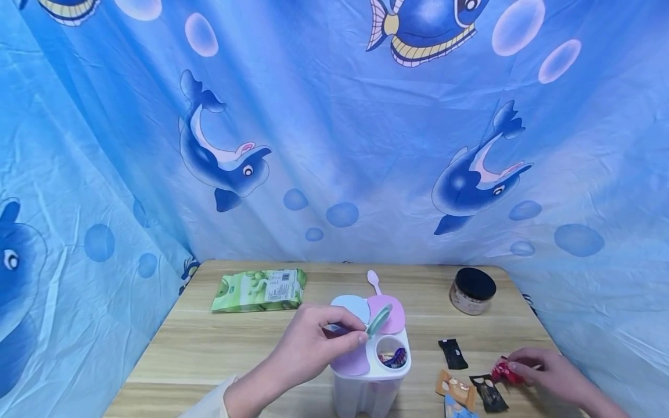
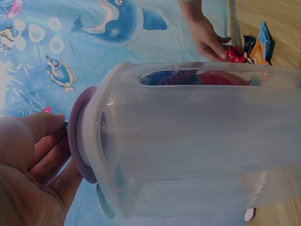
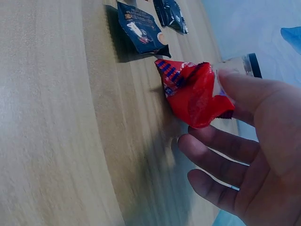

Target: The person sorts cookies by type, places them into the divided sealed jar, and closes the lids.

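A white storage container (image 1: 368, 392) with several round-lidded compartments stands at the table's front. Above it, my left hand (image 1: 313, 339) pinches a green lid (image 1: 380, 320) between thumb and fingers, tilted up beside the uncovered round opening (image 1: 392, 352). Wrapped pieces show inside that opening, and red and dark blue wrappers appear through the wall in the left wrist view. To the right, my right hand (image 1: 551, 373) pinches a red wrapped candy (image 3: 195, 96) just over the table. Beside it lie black packets (image 1: 488, 393), an orange packet (image 1: 456, 388) and a blue packet (image 1: 458, 408).
A green snack bag (image 1: 258, 290) lies at the back left of the wooden table (image 1: 209, 342). Behind the container is a pink spoon (image 1: 373, 280). A black-lidded jar (image 1: 473, 290) stands at the back right. A blue curtain (image 1: 334, 145) hangs behind the table.
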A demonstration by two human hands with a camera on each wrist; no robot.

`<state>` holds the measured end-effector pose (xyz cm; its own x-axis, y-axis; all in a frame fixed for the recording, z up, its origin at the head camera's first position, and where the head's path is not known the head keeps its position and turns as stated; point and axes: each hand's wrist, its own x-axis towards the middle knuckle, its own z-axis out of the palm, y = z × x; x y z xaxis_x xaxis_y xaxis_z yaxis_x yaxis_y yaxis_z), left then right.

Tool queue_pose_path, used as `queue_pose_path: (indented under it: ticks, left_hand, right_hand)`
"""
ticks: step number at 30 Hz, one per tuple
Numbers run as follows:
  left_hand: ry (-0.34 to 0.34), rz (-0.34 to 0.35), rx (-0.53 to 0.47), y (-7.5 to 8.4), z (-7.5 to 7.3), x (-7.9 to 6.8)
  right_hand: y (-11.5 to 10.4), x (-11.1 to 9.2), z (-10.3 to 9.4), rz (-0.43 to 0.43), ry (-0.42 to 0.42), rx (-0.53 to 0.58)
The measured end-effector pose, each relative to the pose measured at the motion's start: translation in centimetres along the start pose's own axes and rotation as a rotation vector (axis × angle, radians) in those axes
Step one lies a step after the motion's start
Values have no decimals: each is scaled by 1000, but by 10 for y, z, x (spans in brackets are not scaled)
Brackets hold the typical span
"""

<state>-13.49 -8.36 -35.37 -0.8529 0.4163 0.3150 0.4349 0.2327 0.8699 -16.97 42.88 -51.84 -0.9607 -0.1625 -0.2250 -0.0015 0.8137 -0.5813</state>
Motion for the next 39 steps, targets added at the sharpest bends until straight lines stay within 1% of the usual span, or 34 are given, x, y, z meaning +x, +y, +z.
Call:
queue_pose_path:
  ticks: [4, 6, 10, 11, 15, 18, 19, 21, 25, 29, 33, 36, 39]
  left_hand:
    - [0, 0, 3, 0, 0, 0]
    - [1, -1, 1, 0, 0, 0]
    - [0, 1, 2, 0, 0, 0]
    - [0, 2, 2, 0, 0, 0]
    - [-1, 3, 11, 0, 0, 1]
    - [1, -2, 16, 1, 0, 1]
    - [1, -3, 17, 1, 0, 1]
    - [2, -7, 17, 1, 0, 1]
    - [4, -8, 14, 1, -1, 0]
    - [4, -4, 16, 1, 0, 0]
    - [2, -5, 17, 1, 0, 0]
    - [3, -5, 12, 1, 1, 0]
    - [10, 1, 11, 1, 1, 0]
  right_hand:
    - [-1, 5, 6, 71, 16, 20]
    - [0, 7, 7, 83, 19, 45]
    - [7, 5, 5, 23, -4, 115]
    - [9, 4, 4, -6, -12, 137]
    - [15, -1, 0, -107, -44, 271]
    - [12, -3, -4, -158, -32, 319]
    - [9, -3, -6, -169, -15, 311]
    - [0, -4, -10, -182, 24, 284]
    - [-26, -4, -19, -247, 110, 228]
    - [-56, -5, -27, -306, 152, 240]
    - [-87, -6, -32, -396, 206, 248]
    - [-111, -9, -35, -478, 251, 231]
    - [-137, -12, -38, -542, 280, 226]
